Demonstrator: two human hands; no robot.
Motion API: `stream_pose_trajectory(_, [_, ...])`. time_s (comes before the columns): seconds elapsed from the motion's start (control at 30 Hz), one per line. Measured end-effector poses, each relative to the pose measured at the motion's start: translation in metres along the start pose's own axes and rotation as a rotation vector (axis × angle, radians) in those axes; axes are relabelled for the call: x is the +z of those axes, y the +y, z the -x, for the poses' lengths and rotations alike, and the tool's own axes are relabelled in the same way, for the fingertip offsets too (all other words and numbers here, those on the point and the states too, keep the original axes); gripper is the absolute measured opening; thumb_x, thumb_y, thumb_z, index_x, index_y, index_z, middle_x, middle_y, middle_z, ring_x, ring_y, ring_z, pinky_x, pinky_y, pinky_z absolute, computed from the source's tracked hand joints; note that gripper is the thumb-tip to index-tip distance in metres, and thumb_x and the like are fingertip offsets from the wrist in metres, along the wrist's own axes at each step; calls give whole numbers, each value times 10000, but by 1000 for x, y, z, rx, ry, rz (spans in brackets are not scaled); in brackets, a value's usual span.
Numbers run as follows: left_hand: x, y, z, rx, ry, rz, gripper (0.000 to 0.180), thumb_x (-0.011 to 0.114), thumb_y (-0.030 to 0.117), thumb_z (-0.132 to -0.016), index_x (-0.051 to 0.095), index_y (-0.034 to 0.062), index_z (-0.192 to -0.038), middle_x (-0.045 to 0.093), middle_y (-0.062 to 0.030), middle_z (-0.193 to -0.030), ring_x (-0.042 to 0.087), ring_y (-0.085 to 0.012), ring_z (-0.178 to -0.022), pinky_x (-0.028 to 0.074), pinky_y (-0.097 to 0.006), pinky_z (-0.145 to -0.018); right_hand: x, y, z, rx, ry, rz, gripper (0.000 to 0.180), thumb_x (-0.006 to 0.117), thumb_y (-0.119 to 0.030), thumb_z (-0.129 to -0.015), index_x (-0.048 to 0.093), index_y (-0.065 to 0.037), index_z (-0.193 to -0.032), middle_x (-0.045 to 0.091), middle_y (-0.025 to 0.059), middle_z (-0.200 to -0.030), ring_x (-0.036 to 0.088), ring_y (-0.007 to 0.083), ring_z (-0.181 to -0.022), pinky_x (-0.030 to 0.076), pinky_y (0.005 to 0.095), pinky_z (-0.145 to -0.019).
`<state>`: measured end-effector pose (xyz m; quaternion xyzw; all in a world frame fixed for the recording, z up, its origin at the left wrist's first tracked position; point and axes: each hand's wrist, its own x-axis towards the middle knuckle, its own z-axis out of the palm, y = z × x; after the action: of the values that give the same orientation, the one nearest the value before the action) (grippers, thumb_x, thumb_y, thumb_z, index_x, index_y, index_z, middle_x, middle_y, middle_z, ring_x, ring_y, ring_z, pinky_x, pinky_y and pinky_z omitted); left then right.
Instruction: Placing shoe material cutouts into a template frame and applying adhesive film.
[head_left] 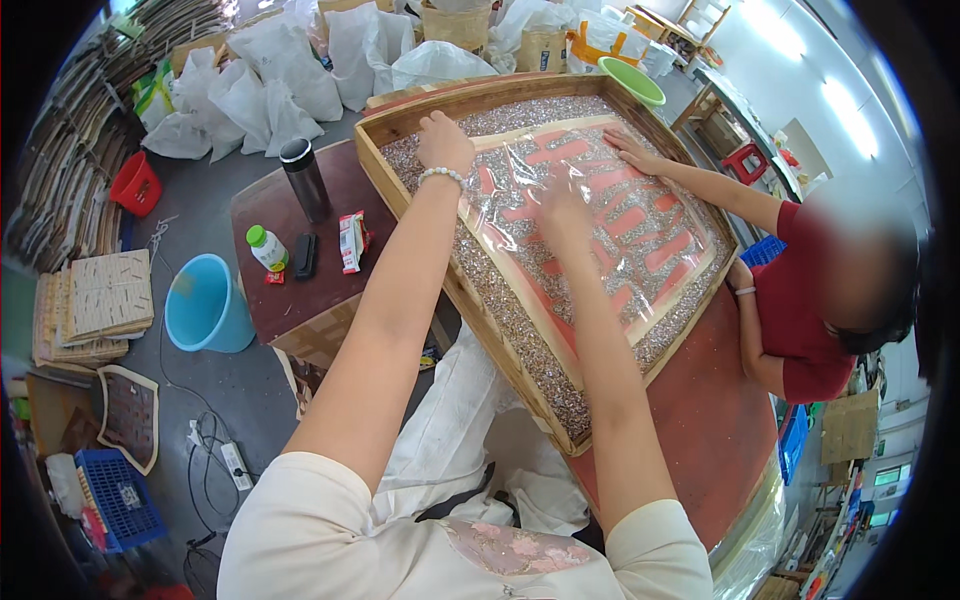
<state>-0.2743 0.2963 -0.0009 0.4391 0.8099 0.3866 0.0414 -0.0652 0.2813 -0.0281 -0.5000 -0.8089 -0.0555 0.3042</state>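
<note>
A shallow wooden tray [500, 370] holds a bed of small, glittering, multicoloured granules [405, 155]. On them lies a pale-framed template [515, 285] with red rounded shapes, covered by a shiny clear plastic sheet [500, 180]. My left hand [445, 145], with a beaded bracelet at its wrist, is by the template's far left edge. Its fingers are bent together; whatever they hold is hidden. Over the middle of the sheet is my right hand [565, 215], smeared by motion. A co-worker's hand [632, 155] lies spread on the sheet's far right part; their other hand [739, 275] touches the tray's right rim.
A dark red table [700, 400] supports the tray. Left of it, a box-like stand [265, 215] carries a black flask [304, 180], a green-capped bottle [267, 248] and a small packet [352, 243]. A blue bucket [208, 305] and a power strip [235, 466] are on the floor.
</note>
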Motion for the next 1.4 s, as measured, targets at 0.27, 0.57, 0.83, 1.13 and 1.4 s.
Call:
stream_pose_trajectory(0.27, [-6, -12, -8, -94, 86, 117, 399, 637, 108, -742, 476, -77, -1058, 428, -230, -1143, 522, -402, -1046, 511, -447, -845, 11, -17, -42, -131, -368, -39, 510, 315, -416, -971, 406, -145, -1394, 302, 105, -1490, 256, 367, -1372, 144, 493, -1131])
stream_pose_trajectory(0.57, [14, -12, -13, 45, 47, -13, 402, 663, 156, -758, 521, -71, -1057, 498, -199, -1090, 547, -377, -1033, 523, -425, -824, 67, -36, -34, -256, -400, 37, 485, 308, -366, -988, 376, -137, -1410, 366, 97, -1457, 299, 314, -1361, 209, 482, -1111])
stream_pose_trajectory(0.83, [8, 4, -9, 71, 16, -198, 313, 639, 164, -791, 566, -40, -1016, 497, -169, -1097, 602, -334, -977, 546, -399, -761, 109, -28, -66, -201, -291, 188, 545, 357, -405, -958, 338, -118, -1421, 290, 114, -1493, 263, 304, -1379, 211, 503, -1111])
stream_pose_trajectory(1.13, [2, -23, -9, 33, -40, -276, 346, 652, 190, -785, 570, -36, -1034, 499, -158, -1095, 628, -329, -944, 551, -397, -735, 66, -9, -74, -54, 220, -21, 611, 361, -468, -952, 361, -52, -1400, 355, 129, -1459, 279, 335, -1368, 165, 482, -1127])
stream_pose_trajectory(1.4, [12, -8, -14, 29, -95, -245, 382, 664, 233, -805, 565, -39, -1054, 499, -163, -1128, 629, -329, -973, 540, -420, -769, 30, 35, -42, 8, -266, -146, 605, 321, -423, -976, 326, 5, -1403, 279, 199, -1479, 185, 347, -1400, 138, 459, -1137])
